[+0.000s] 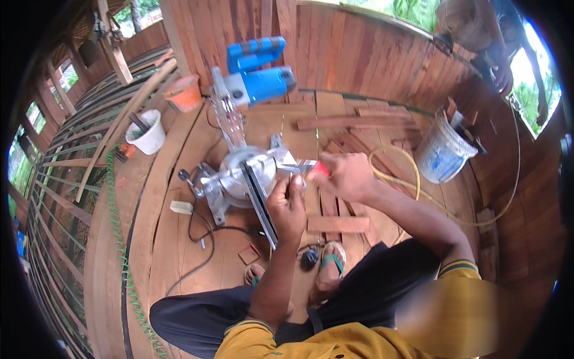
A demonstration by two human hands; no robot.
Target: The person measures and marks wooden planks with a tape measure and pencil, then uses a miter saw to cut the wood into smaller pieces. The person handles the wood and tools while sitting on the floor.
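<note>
a small red-handled tool [322,169] with a pale, metallic front end sits in the right hand [351,176] of a person in a yellow shirt, held in front of a blue-and-silver miter saw [235,134], its front end pointing left toward the machine's base. the right grip is clamped around the red handle, fingers curled in; motion blur softens the outline. the left hand [287,209] is raised just below the tool, thumb and forefinger close together; whether that grip pinches anything cannot be told. beside it, a dark slotted bar [257,197] slants down from the saw toward the person, and whether the hand touches it is unclear. around the saw on the plank floor [224,272] lie a pale block [181,207] at left and a short reddish board [338,224] near the person's sandaled feet. an orange bucket [183,96] and a white bucket [148,136] stand to the left, a paint-stained bucket [443,154] leans at right near a yellow hose [417,179], and another person [481,27] appears at upper right, beyond the curved wooden wall [359,48].
</note>
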